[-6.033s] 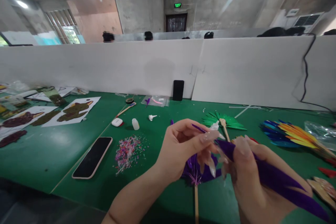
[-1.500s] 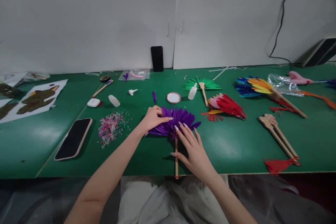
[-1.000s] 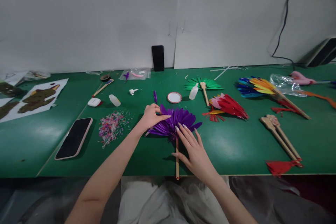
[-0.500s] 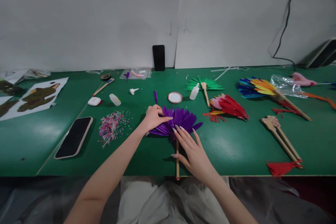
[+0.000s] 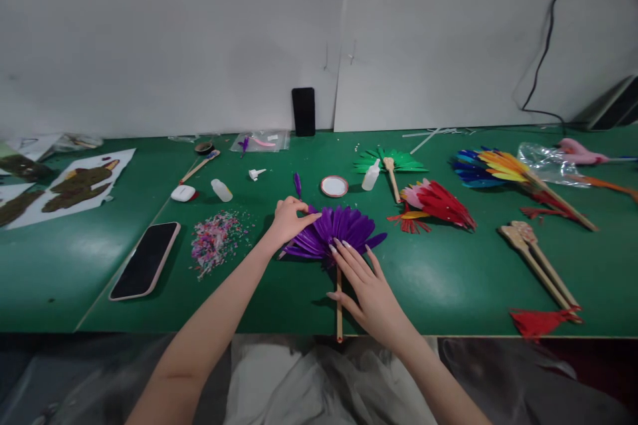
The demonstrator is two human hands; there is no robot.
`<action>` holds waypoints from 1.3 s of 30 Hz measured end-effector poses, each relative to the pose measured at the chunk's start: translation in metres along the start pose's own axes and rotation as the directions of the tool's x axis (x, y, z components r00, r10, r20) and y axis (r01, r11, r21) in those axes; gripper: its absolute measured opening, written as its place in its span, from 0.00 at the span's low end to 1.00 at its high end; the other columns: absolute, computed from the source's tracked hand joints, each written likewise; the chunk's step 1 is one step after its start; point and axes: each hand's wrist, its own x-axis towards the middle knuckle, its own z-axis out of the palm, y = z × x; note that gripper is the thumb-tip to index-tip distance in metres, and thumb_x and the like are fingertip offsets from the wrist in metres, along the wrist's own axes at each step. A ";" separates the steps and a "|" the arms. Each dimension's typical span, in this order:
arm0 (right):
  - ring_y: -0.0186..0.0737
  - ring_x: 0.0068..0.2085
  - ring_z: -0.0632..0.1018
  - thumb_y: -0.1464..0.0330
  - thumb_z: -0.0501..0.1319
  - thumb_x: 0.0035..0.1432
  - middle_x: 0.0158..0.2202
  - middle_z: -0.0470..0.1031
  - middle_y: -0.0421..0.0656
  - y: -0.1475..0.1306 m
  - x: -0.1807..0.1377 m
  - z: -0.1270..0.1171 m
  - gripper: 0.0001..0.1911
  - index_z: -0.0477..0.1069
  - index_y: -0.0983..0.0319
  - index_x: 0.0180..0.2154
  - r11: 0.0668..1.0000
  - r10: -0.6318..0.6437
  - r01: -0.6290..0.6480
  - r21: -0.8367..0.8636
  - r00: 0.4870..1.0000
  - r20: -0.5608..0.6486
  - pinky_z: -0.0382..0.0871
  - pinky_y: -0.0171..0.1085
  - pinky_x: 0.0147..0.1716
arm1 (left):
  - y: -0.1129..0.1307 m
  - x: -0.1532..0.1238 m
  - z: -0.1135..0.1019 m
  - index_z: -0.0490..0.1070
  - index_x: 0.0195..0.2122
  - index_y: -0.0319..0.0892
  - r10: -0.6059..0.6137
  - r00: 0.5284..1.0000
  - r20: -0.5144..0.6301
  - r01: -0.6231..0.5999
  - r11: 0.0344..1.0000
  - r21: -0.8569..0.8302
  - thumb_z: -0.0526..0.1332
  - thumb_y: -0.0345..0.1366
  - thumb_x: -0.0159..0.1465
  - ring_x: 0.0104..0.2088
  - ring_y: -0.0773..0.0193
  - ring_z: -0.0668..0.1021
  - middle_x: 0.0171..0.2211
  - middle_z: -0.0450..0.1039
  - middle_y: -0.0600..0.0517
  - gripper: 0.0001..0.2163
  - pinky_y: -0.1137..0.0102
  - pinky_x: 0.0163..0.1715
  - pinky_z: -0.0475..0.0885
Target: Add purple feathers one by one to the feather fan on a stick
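Note:
A purple feather fan [image 5: 335, 231] on a thin wooden stick [image 5: 339, 309] lies flat on the green table [image 5: 438, 279] in front of me. My left hand [image 5: 290, 219] rests on the fan's left edge, its thumb and forefinger pinched on a purple feather there. My right hand [image 5: 366, 287] lies flat and open beside the stick, long-nailed fingertips touching the base of the feathers. A loose purple feather [image 5: 298, 183] lies just behind the fan.
A phone [image 5: 145, 259], a heap of pink scraps [image 5: 215, 244], a small glue bottle [image 5: 370, 176] and a round lid [image 5: 333, 186] lie around. Green [image 5: 389, 161], red [image 5: 432, 201] and multicoloured [image 5: 491, 168] feather fans lie right, with wooden sticks [image 5: 535, 259]. White boards [image 5: 199, 46] wall the back.
Six seconds ago both hands held a purple feather up in the air; now they rest on the fan on the table. In the last second my left fingers curled into a pinch.

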 end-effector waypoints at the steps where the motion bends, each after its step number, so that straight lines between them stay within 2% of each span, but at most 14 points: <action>1: 0.43 0.68 0.52 0.57 0.49 0.66 0.68 0.48 0.43 0.000 0.000 0.000 0.37 0.32 0.58 0.68 1.000 0.000 0.000 -0.003 1.000 0.005 0.47 0.54 0.64 | 0.000 0.000 0.001 0.74 0.24 0.41 -0.001 1.000 -0.002 0.001 1.000 -0.003 0.67 0.43 0.55 0.46 0.53 0.69 0.36 0.68 0.49 0.11 0.60 0.51 0.63; 16: 0.43 0.68 0.52 0.58 0.50 0.66 0.68 0.48 0.44 0.000 0.000 0.000 0.37 0.32 0.57 0.68 1.000 0.002 -0.002 0.015 1.000 -0.001 0.47 0.54 0.64 | -0.003 -0.002 -0.001 0.76 0.25 0.43 0.035 0.999 0.032 -0.032 0.996 -0.079 0.67 0.43 0.54 0.42 0.56 0.73 0.34 0.71 0.51 0.09 0.62 0.47 0.66; 21: 0.42 0.68 0.51 0.57 0.49 0.67 0.68 0.47 0.43 0.000 0.000 0.000 0.36 0.34 0.58 0.68 1.000 0.010 -0.010 0.009 1.000 0.017 0.47 0.54 0.64 | -0.006 -0.004 -0.009 0.77 0.27 0.43 0.009 0.999 0.045 -0.006 0.997 -0.077 0.67 0.46 0.53 0.42 0.55 0.73 0.34 0.71 0.50 0.11 0.63 0.44 0.67; 28: 0.43 0.68 0.52 0.58 0.49 0.67 0.68 0.48 0.43 0.000 0.000 0.000 0.35 0.36 0.57 0.68 1.000 0.006 -0.006 0.017 1.000 0.006 0.48 0.54 0.64 | -0.013 0.000 -0.027 0.77 0.31 0.44 -0.019 0.999 -0.048 0.016 0.998 -0.068 0.54 0.45 0.65 0.41 0.55 0.72 0.33 0.71 0.50 0.16 0.60 0.46 0.64; 35: 0.43 0.68 0.52 0.58 0.49 0.67 0.68 0.48 0.44 -0.001 0.000 -0.001 0.35 0.36 0.57 0.68 1.000 0.011 -0.011 0.027 1.000 0.016 0.49 0.55 0.64 | -0.009 -0.002 -0.016 0.75 0.28 0.44 0.044 0.998 -0.041 -0.047 0.997 -0.068 0.62 0.44 0.60 0.41 0.56 0.72 0.32 0.72 0.51 0.10 0.60 0.48 0.63; 39: 0.43 0.68 0.52 0.59 0.50 0.67 0.68 0.48 0.44 -0.001 0.000 -0.001 0.35 0.35 0.57 0.68 0.999 0.009 -0.010 0.032 1.000 0.013 0.50 0.55 0.64 | -0.008 0.000 -0.011 0.73 0.25 0.43 0.054 0.995 -0.088 -0.059 0.996 -0.060 0.65 0.44 0.58 0.43 0.55 0.71 0.34 0.70 0.50 0.10 0.59 0.50 0.63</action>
